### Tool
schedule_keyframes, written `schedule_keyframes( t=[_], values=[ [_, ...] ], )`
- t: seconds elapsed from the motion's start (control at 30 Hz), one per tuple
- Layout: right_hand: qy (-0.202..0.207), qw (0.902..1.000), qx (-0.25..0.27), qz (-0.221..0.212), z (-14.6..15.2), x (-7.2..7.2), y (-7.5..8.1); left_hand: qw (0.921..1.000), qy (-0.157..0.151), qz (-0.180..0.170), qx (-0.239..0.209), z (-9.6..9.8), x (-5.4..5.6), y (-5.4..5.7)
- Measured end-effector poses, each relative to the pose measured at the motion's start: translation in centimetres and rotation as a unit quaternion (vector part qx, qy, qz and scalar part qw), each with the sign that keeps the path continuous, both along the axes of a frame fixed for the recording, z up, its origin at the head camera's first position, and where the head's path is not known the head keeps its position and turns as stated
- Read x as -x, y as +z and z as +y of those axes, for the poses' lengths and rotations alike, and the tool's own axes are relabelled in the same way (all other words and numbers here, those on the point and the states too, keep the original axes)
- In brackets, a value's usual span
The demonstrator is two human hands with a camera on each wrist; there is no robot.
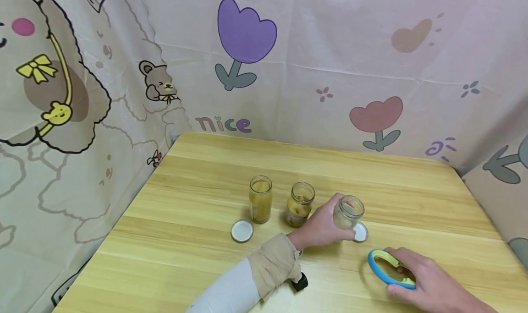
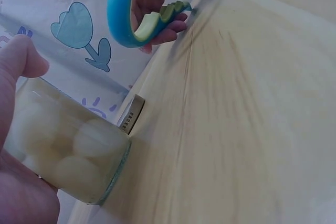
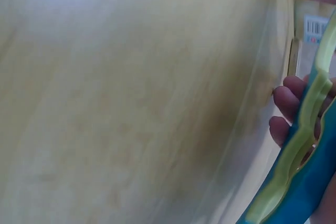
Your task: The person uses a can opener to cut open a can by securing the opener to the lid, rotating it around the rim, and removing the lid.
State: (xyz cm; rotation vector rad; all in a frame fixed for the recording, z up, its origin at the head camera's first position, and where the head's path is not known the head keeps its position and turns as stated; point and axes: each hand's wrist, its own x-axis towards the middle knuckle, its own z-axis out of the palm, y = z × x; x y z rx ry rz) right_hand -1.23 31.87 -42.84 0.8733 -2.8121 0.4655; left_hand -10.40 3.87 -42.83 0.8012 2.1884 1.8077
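Observation:
My left hand point(image 1: 323, 226) grips an open glass jar point(image 1: 345, 216) at the right of the row of jars. Pale round pieces in liquid show through the jar's glass point(image 2: 63, 145) in the left wrist view. A lid point(image 1: 360, 232), white inside up, lies on the table just beside this jar. My right hand point(image 1: 429, 276), nearer the front right, holds a blue, C-shaped jar opener point(image 1: 381, 271) with a wavy yellow-green inner edge. The opener is apart from the jar. In the right wrist view, fingertips point(image 3: 286, 103) curl behind the opener point(image 3: 294, 156).
Two more lidless jars stand to the left: a tall one point(image 1: 261, 200) with yellow contents and a shorter one point(image 1: 299, 205) with yellow pieces. Another lid point(image 1: 242, 231) lies before the tall jar. A patterned curtain point(image 1: 313, 74) backs the wooden table point(image 1: 165, 244).

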Motion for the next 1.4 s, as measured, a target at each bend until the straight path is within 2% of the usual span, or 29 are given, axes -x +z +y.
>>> schedule_keyframes(
  t=[0.27,0.63,1.13,1.4],
  values=[
    [-0.05,0.9974,-0.033,0.04,1.4,0.6,0.1,1.0,-0.002,-0.002,-0.006,0.1,0.0,0.1],
    [-0.081,0.9933,-0.043,0.07,2.9,1.3,-0.7,0.9999,-0.004,0.0,-0.012,0.1,-0.1,0.1],
    [-0.082,0.9926,-0.044,0.079,3.4,1.5,-0.7,0.9999,-0.001,-0.005,-0.014,0.2,0.0,-0.2],
    [-0.087,0.9939,-0.03,0.059,3.4,1.5,-0.5,0.9998,0.0,-0.018,-0.013,0.2,-0.1,0.0]
  ],
)
